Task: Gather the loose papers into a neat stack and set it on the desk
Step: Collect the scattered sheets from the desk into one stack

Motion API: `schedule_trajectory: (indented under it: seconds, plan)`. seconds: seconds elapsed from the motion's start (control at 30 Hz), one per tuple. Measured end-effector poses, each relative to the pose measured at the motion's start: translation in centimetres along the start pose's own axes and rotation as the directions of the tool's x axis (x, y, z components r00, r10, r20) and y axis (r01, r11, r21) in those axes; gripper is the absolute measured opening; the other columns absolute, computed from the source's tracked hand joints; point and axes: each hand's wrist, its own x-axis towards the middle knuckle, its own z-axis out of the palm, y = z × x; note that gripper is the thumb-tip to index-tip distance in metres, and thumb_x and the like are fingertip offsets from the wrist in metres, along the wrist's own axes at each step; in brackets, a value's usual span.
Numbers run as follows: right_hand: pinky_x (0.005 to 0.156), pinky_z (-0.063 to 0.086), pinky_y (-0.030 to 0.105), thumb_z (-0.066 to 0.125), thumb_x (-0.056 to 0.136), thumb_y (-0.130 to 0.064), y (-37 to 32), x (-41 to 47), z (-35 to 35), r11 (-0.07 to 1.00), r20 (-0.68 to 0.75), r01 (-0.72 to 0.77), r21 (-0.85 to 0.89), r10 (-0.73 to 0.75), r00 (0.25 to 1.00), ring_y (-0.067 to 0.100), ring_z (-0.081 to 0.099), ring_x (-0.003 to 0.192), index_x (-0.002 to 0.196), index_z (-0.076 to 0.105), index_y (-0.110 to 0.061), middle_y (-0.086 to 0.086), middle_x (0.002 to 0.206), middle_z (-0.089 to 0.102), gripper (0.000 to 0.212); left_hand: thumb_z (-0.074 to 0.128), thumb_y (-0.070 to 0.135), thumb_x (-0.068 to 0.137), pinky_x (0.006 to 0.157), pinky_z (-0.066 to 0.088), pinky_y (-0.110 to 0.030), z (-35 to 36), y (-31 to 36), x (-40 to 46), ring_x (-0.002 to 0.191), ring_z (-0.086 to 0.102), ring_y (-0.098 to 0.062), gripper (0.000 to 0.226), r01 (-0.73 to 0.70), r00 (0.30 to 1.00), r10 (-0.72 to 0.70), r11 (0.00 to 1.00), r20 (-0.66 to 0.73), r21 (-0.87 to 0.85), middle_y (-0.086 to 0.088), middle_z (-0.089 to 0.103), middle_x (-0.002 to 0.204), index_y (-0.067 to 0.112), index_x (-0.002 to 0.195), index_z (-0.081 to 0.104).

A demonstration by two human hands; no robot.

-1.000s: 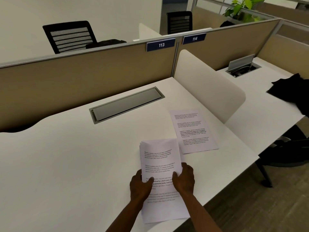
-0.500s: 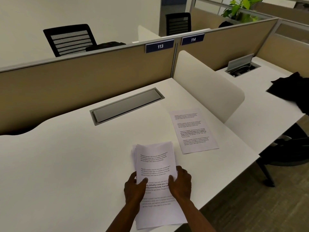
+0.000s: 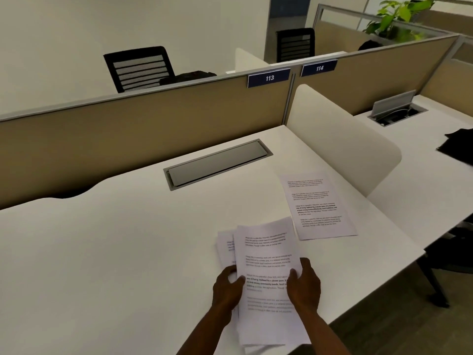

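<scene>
Since the earlier frames, the held papers (image 3: 266, 272) have slid leftward in the lower centre of the frame, and the sheets underneath now fan out past the top page's left edge. Both hands grip the bundle by its sides: the left hand (image 3: 226, 290) curls its fingers around the left margin, and the right hand (image 3: 304, 288) lays its thumb on the printed face with its fingers closed around the right edge. The bundle rests on or just above the white desk (image 3: 128, 252); which of the two, I cannot tell.

Squaring up appears to be the step in hand, with the stack still uneven. One loose sheet (image 3: 318, 206) lies flat on the desk to the upper right of the bundle, apart from it, so gathering looks unfinished. Next, the move likely calls for freeing one hand to draw that sheet in, then tapping the edges level.

At the bottom edge of the frame the bundle's lower corners are partly cut off, how many sheets it holds cannot be counted, and the print is too small to read.
</scene>
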Motion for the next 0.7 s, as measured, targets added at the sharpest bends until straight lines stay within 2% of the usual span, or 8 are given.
schedule_trajectory:
  seconds: [0.1, 0.17, 0.27, 0.4, 0.5, 0.57, 0.63, 0.7]
  plan:
    - [0.083, 0.059, 0.043, 0.054, 0.096, -0.013, 0.2, -0.1, -0.3, 1.000, 0.031, 0.002, -0.021, -0.001, 1.000, 0.035, 0.066, 0.098, 0.132, 0.049, -0.010, 0.017, 0.116, 0.067, 0.036, 0.063, 0.016, 0.096, 0.095, 0.050, -0.032, -0.4, -0.3, 0.1, 0.113, 0.055, -0.017, 0.051, 0.009, 1.000, -0.009, 1.000, 0.002, 0.020, -0.004, 0.055, 0.143, 0.034, 0.140, 0.046]
    - [0.083, 0.058, 0.041, 0.055, 0.096, -0.014, 0.2, -0.1, -0.3, 1.000, 0.072, 0.012, -0.018, -0.011, 0.997, 0.035, 0.066, 0.099, 0.135, 0.047, -0.010, 0.017, 0.118, 0.067, 0.040, 0.062, 0.015, 0.096, 0.103, 0.050, -0.041, -0.5, -0.3, 0.0, 0.114, 0.053, -0.019, 0.078, 0.024, 1.000, -0.024, 1.000, 0.007, -0.011, -0.006, 0.052, 0.144, 0.040, 0.156, 0.018]
    - [0.090, 0.056, 0.041, 0.055, 0.097, -0.012, 0.0, 0.0, -0.1, 0.999, 0.114, 0.041, 0.027, -0.044, 0.992, 0.034, 0.065, 0.106, 0.140, 0.046, -0.009, 0.016, 0.124, 0.066, 0.044, 0.061, 0.013, 0.097, 0.107, 0.047, -0.045, -0.5, -0.5, 0.0, 0.112, 0.055, -0.019, 0.096, 0.042, 0.999, -0.043, 0.996, -0.003, -0.077, -0.007, 0.053, 0.145, 0.043, 0.158, -0.006]
    - [0.097, 0.053, 0.040, 0.054, 0.097, -0.011, -0.2, -0.4, 0.3, 0.992, 0.214, -0.003, 0.128, -0.025, 0.976, 0.029, 0.062, 0.111, 0.142, 0.044, -0.011, 0.013, 0.130, 0.063, 0.045, 0.066, 0.010, 0.095, 0.107, 0.050, -0.053, -0.6, -1.1, 0.3, 0.121, 0.060, -0.028, 0.087, 0.105, 0.994, -0.105, 0.967, 0.014, -0.233, -0.014, 0.052, 0.149, 0.036, 0.159, 0.013]
    - [0.100, 0.051, 0.041, 0.055, 0.097, -0.011, -0.2, -0.2, 0.3, 0.971, 0.282, -0.105, 0.214, 0.041, 0.959, 0.028, 0.060, 0.113, 0.142, 0.045, -0.012, 0.013, 0.131, 0.061, 0.046, 0.073, 0.001, 0.089, 0.097, 0.054, -0.062, -1.6, -1.4, 0.4, 0.115, 0.066, -0.041, 0.075, 0.181, 0.984, -0.165, 0.894, 0.073, -0.410, -0.020, 0.062, 0.136, 0.020, 0.152, 0.037]
    - [0.100, 0.050, 0.041, 0.056, 0.096, -0.008, 0.0, 0.1, 0.1, 0.945, 0.307, -0.184, 0.270, 0.096, 0.947, 0.027, 0.060, 0.111, 0.140, 0.047, -0.012, 0.014, 0.132, 0.060, 0.044, 0.075, 0.001, 0.087, 0.094, 0.053, -0.067, -2.3, -1.5, 0.5, 0.111, 0.068, -0.047, 0.062, 0.258, 0.965, -0.189, 0.818, 0.183, -0.514, -0.025, 0.068, 0.126, 0.008, 0.143, 0.050]
    - [0.102, 0.049, 0.043, 0.058, 0.095, -0.007, 0.3, 0.5, 0.1, 0.921, 0.324, -0.243, 0.303, 0.140, 0.935, 0.028, 0.058, 0.114, 0.139, 0.049, -0.011, 0.014, 0.133, 0.058, 0.045, 0.073, 0.005, 0.089, 0.096, 0.051, -0.068, -2.8, -1.7, 0.4, 0.112, 0.068, -0.047, 0.052, 0.328, 0.938, -0.201, 0.773, 0.281, -0.542, -0.026, 0.070, 0.123, 0.004, 0.138, 0.055]
    - [0.103, 0.048, 0.042, 0.059, 0.095, -0.008, 0.5, 0.5, 0.2, 0.910, 0.339, -0.272, 0.313, 0.161, 0.927, 0.030, 0.057, 0.117, 0.139, 0.050, -0.010, 0.014, 0.134, 0.058, 0.045, 0.072, 0.006, 0.091, 0.096, 0.053, -0.065, -3.0, -1.9, 0.4, 0.112, 0.069, -0.045, 0.049, 0.322, 0.937, -0.189, 0.792, 0.293, -0.518, -0.024, 0.071, 0.123, 0.005, 0.138, 0.056]
